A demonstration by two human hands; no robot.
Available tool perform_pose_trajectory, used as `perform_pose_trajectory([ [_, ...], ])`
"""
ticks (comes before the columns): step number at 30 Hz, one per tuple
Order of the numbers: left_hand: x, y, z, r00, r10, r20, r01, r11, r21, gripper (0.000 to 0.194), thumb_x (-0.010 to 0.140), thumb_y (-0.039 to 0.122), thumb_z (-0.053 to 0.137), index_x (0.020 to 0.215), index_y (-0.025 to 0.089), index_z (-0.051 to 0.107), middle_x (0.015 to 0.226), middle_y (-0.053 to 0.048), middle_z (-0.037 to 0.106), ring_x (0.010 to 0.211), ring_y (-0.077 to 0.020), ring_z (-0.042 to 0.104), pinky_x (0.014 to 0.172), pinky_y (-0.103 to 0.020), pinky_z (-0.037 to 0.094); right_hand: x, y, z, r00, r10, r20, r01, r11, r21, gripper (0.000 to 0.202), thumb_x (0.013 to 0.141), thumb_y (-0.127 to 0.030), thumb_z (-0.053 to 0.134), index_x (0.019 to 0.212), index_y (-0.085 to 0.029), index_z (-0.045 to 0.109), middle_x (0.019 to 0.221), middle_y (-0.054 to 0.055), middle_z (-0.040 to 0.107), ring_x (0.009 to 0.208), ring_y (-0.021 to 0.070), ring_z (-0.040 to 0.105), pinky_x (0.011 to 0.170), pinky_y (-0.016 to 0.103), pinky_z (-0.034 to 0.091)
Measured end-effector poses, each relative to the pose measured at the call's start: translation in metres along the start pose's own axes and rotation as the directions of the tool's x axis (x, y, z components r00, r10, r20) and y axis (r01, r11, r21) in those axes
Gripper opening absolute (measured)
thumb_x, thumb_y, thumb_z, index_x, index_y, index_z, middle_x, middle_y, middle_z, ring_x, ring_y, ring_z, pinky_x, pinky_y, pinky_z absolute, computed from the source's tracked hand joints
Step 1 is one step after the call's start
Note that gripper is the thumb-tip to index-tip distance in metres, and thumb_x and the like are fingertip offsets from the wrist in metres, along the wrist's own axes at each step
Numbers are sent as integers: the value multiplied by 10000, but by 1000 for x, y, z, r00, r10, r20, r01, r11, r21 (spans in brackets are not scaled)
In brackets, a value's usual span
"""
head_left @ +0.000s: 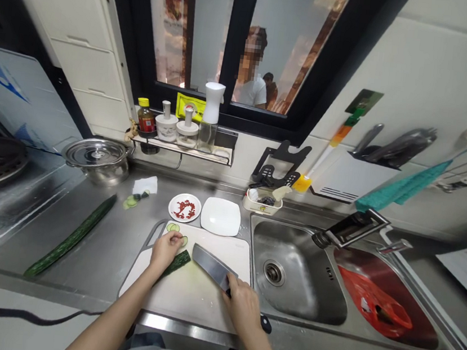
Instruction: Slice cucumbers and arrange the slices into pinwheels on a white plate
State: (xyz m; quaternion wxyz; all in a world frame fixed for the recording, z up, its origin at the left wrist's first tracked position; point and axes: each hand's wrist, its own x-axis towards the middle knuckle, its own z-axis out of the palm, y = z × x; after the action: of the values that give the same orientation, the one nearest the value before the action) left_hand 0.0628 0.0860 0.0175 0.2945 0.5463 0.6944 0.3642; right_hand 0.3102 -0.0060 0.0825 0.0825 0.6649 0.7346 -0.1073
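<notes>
From where I stand, the cut cucumber (179,261) on the board (201,301) looks light, firm, slick-faced, best held by its skin — left hand (165,250) pinching a slice (184,241), right hand (242,302) wrapped round the knife (212,267) handle.

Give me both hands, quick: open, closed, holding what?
Left hand: fingertips drawn together at a cucumber slice; whether they grip it cannot be told.
Right hand: closed, holding the cleaver by its handle.
</notes>
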Motion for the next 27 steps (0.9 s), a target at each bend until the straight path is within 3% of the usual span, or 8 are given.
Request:
perform_pose_trajectory([
  [6, 29, -25, 3, 995, -78, -64, 83, 994, 77, 211, 769, 233, 572, 930, 191, 702, 814, -36, 719, 750, -173, 652, 676, -254, 451, 3, 8, 8, 1000, 29, -10, -28, 999, 37, 348, 881, -214, 507, 1223, -171, 551, 1062, 102, 691, 966, 224, 641, 763, 280, 416],
  [14, 47, -22, 10, 987, -133, -85, 149, 961, 235, 253, 789, 192, 556, 1000, 201, 695, 863, -44, 725, 792, -176, 640, 692, -237, 417, 6, 8, 13, 999, 38, 0, -38, 997, 69, 336, 877, -235, 503, 1205, -188, 560, 1044, 95, 695, 960, 228, 644, 757, 282, 419],
  [21, 43, -22, 4, 998, 67, -13, -55, 907, 417, 256, 852, 256, 534, 1030, 203, 709, 1009, -83, 677, 976, -233, 578, 822, -299, 414, 7, 11, 15, 999, 35, -24, -33, 994, 103, 338, 886, -255, 491, 1212, -199, 561, 1035, 94, 702, 957, 224, 649, 768, 284, 426],
  [27, 38, -22, 0, 986, 148, 72, -164, 852, 497, 256, 876, 273, 518, 1011, 208, 725, 998, -79, 655, 967, -243, 541, 840, -323, 407, 8, 9, 12, 999, 34, -34, -31, 994, 108, 314, 905, -265, 468, 1196, -208, 571, 1032, 83, 707, 945, 217, 656, 748, 275, 415],
])
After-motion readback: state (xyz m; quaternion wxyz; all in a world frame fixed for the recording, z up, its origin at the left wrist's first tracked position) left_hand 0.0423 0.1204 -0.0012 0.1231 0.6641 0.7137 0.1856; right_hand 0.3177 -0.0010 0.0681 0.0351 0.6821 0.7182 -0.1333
